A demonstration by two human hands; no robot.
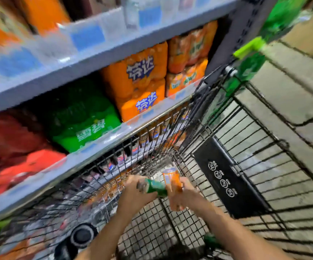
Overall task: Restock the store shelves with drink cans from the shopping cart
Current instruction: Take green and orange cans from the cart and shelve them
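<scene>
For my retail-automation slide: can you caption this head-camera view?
Over the wire cart, left hand grips a green can, right hand an orange can, beside stocked shelves.

Your left hand (135, 192): grips a green can (156, 187) lying sideways.
Your right hand (186, 194): holds an orange can (171, 178) upright, touching the green one.
Cart (226, 147): black wire basket under both your hands.
Shelves (95, 53): just beside the cart, holding orange packs (138, 81), green packs (84, 117) and red packs (15, 147).
</scene>
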